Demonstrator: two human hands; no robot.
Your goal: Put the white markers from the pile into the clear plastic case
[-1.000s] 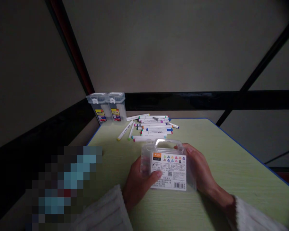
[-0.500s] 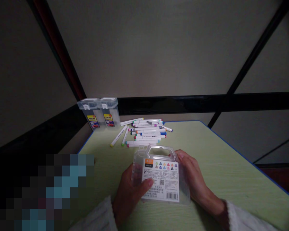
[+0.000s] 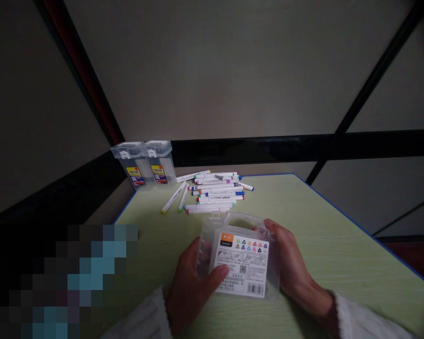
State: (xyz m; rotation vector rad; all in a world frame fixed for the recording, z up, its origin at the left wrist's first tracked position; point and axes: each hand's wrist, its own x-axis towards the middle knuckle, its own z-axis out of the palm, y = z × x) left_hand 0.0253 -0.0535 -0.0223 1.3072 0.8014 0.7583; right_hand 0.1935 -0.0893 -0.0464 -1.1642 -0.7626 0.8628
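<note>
Both hands hold a clear plastic marker case (image 3: 242, 263) low over the near part of the green table (image 3: 342, 263), its printed label with a row of colour swatches facing up and its moulded carry handle pointing away from the person. The left hand (image 3: 189, 287) curls round the case's left edge with the thumb (image 3: 222, 273) pressed on the label. The right hand (image 3: 293, 270) wraps the right edge, fingers closed along the side wall. Whether the case rests on the table or is held just above it cannot be told. The step in hand appears to be turning and examining the case. Opening it would, by judgement, call for one hand to steady the body while a thumb works the lid near the handle. Well beyond lies a loose pile of white-barrelled markers (image 3: 214, 193), and at the far left corner two upright clear cases (image 3: 143, 162) stand side by side. Both wrists show white knitted sleeves.
</note>
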